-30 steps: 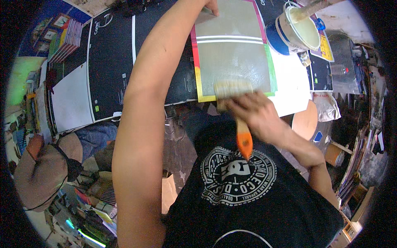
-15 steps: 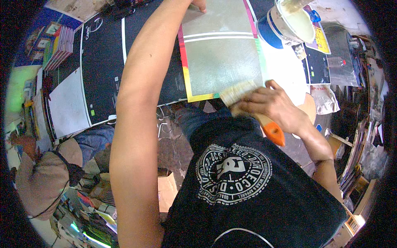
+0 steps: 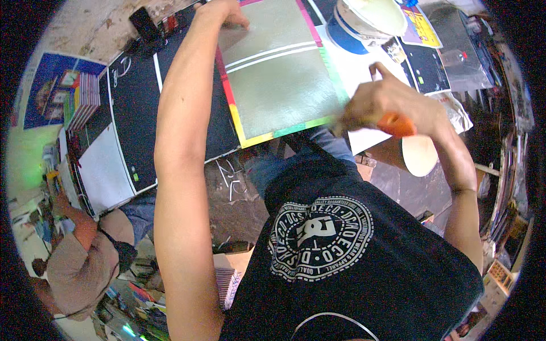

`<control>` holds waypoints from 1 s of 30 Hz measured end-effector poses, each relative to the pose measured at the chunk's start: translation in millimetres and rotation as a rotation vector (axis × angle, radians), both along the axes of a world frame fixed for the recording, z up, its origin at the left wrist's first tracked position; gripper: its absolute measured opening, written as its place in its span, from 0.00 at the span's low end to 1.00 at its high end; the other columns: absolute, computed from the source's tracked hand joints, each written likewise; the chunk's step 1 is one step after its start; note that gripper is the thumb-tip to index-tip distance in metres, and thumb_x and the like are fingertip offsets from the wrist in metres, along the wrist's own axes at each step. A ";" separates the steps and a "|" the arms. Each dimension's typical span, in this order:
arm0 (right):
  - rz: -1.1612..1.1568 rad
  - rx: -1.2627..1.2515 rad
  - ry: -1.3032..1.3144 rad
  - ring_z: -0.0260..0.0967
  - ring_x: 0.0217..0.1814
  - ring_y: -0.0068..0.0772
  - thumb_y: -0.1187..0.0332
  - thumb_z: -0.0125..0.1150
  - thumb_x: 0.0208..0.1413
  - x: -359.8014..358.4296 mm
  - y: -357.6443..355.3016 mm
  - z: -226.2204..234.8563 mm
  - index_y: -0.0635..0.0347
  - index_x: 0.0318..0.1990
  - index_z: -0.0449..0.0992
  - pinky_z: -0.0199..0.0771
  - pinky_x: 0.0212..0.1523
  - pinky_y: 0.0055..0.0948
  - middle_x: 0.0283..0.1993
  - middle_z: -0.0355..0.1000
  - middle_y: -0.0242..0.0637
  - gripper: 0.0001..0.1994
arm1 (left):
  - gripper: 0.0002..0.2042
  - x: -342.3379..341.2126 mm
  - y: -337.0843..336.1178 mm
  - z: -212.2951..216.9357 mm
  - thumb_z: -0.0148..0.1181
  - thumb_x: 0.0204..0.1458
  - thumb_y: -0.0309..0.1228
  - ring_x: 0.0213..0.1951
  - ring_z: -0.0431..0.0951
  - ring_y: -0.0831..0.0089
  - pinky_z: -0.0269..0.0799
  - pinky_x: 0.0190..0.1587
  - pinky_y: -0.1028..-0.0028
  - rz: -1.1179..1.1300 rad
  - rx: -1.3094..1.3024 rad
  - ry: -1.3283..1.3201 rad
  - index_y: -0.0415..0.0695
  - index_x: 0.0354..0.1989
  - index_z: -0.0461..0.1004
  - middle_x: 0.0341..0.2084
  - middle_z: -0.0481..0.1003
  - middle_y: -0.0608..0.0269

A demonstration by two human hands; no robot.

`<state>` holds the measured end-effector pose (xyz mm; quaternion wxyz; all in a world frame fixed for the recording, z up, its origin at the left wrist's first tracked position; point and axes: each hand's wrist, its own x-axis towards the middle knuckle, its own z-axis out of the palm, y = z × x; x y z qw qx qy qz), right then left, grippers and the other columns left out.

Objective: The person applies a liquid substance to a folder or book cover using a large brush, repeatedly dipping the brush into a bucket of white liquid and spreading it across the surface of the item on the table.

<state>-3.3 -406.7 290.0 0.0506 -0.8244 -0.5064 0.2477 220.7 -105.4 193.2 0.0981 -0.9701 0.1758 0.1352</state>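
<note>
A grey-faced sheet [image 3: 284, 88] with a multicoloured border and two white lines across it lies on the table. It looks wet and shiny. My left hand [image 3: 230, 12] rests on its far left part with the fingers stretched out; some fingers are hidden. By the sheet's near right corner, my right hand [image 3: 392, 99] grips a wide paintbrush [image 3: 398, 124] with an orange handle end. Its bristles are smeared by motion and mostly hidden behind my fingers. A white and blue bucket [image 3: 347, 31] of pale, creamy stuff stands beyond my right hand.
Black boards [image 3: 136, 108] with white lines cover the table's left side, with a stack of booklets [image 3: 85, 102] at the far left. A white sheet [image 3: 367, 74] lies under the bucket. Another person [image 3: 85, 261] sits at the lower left. A round-ended tan object [image 3: 420, 154] is below my right forearm.
My right hand has moved right and slightly away from me with the paintbrush, from the near edge to the near right corner. The view has shifted, so the sheet and bucket appear further left.
</note>
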 end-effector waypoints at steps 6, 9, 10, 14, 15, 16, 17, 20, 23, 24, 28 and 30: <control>-0.053 0.215 -0.189 0.67 0.55 0.30 0.60 0.51 0.56 25.8 -0.6 -28.7 0.44 0.47 0.80 0.48 0.58 0.51 0.51 0.74 0.30 0.15 | 0.35 -3.7 -16.1 -9.0 0.67 0.33 0.52 0.54 0.74 0.55 0.61 0.56 0.52 0.223 -0.028 0.011 0.43 0.51 0.75 0.53 0.73 0.51; -0.051 0.051 -0.085 0.70 0.52 0.30 0.63 0.59 0.51 4.4 -47.5 -43.7 0.47 0.41 0.82 0.48 0.61 0.56 0.42 0.78 0.28 0.11 | 0.38 -20.9 -22.2 -5.0 0.64 0.37 0.53 0.63 0.65 0.56 0.46 0.64 0.38 0.315 -0.008 0.008 0.47 0.59 0.70 0.61 0.67 0.54; -0.013 0.073 -0.116 0.72 0.47 0.36 0.67 0.65 0.46 -4.3 -63.6 -43.9 0.46 0.39 0.80 0.55 0.54 0.52 0.37 0.76 0.32 0.10 | 0.38 -29.9 -23.5 -5.1 0.65 0.37 0.53 0.64 0.62 0.54 0.47 0.63 0.39 0.302 -0.031 -0.041 0.47 0.59 0.70 0.62 0.65 0.52; -0.445 0.440 0.021 0.74 0.45 0.32 0.65 0.68 0.50 -32.5 -124.9 -10.0 0.57 0.39 0.80 0.72 0.48 0.39 0.40 0.77 0.35 0.10 | 0.25 -94.8 -14.3 -2.9 0.65 0.43 0.43 0.57 0.64 0.51 0.60 0.53 0.45 0.169 -0.298 -0.562 0.42 0.49 0.73 0.52 0.66 0.47; -0.644 0.512 -0.077 0.75 0.41 0.31 0.67 0.69 0.50 -38.4 -131.1 1.2 0.60 0.39 0.80 0.74 0.42 0.29 0.37 0.77 0.36 0.10 | 0.18 -121.7 -8.9 -2.5 0.60 0.48 0.38 0.51 0.67 0.51 0.63 0.48 0.47 0.171 -0.505 -0.683 0.43 0.46 0.72 0.46 0.67 0.49; -0.821 0.664 -0.186 0.74 0.39 0.26 0.67 0.68 0.51 -39.8 -129.1 7.4 0.62 0.39 0.80 0.74 0.42 0.28 0.36 0.77 0.34 0.10 | 0.14 -150.7 -2.5 -1.7 0.55 0.52 0.35 0.49 0.69 0.50 0.64 0.47 0.49 0.218 -0.619 -0.662 0.42 0.44 0.71 0.43 0.67 0.50; -0.981 0.811 -0.210 0.73 0.37 0.24 0.67 0.67 0.53 -39.6 -122.6 12.5 0.63 0.39 0.80 0.74 0.40 0.27 0.36 0.77 0.35 0.10 | 0.11 -183.0 5.3 -1.1 0.52 0.54 0.33 0.48 0.69 0.51 0.63 0.45 0.49 0.215 -0.731 -0.588 0.42 0.43 0.69 0.41 0.68 0.50; -1.104 0.954 -0.190 0.73 0.36 0.24 0.64 0.67 0.52 -32.6 -68.1 3.5 0.63 0.37 0.78 0.75 0.38 0.27 0.36 0.77 0.36 0.11 | 0.08 -278.7 12.7 -6.2 0.50 0.53 0.30 0.44 0.68 0.53 0.61 0.42 0.52 0.148 -0.675 -0.467 0.44 0.40 0.69 0.38 0.67 0.53; -1.042 1.109 0.017 0.74 0.32 0.28 0.58 0.66 0.49 -29.2 18.4 -38.0 0.63 0.31 0.76 0.75 0.36 0.30 0.31 0.77 0.39 0.15 | 0.11 -327.0 3.3 -11.0 0.52 0.49 0.29 0.44 0.67 0.57 0.57 0.43 0.56 0.119 -0.532 -0.308 0.44 0.41 0.70 0.38 0.68 0.56; -1.036 1.041 0.054 0.73 0.30 0.28 0.60 0.65 0.49 -33.9 43.2 -53.5 0.62 0.31 0.75 0.74 0.34 0.31 0.29 0.76 0.38 0.13 | 0.10 -334.5 -0.5 -11.5 0.51 0.49 0.29 0.45 0.68 0.58 0.57 0.44 0.55 0.144 -0.522 -0.284 0.45 0.40 0.70 0.40 0.69 0.57; -1.017 0.640 0.130 0.72 0.25 0.35 0.61 0.63 0.48 -50.4 82.7 -104.3 0.64 0.31 0.74 0.72 0.30 0.36 0.22 0.72 0.43 0.13 | 0.10 -337.4 -9.6 -7.9 0.50 0.50 0.29 0.46 0.68 0.60 0.56 0.46 0.55 0.171 -0.465 -0.247 0.45 0.41 0.71 0.41 0.70 0.59; -1.168 0.657 0.076 0.72 0.25 0.34 0.61 0.63 0.48 -57.8 54.1 -111.2 0.64 0.31 0.73 0.72 0.30 0.36 0.23 0.72 0.43 0.13 | 0.10 -336.3 -8.5 -4.9 0.50 0.50 0.29 0.46 0.68 0.60 0.55 0.46 0.55 0.135 -0.461 -0.242 0.45 0.41 0.72 0.41 0.71 0.60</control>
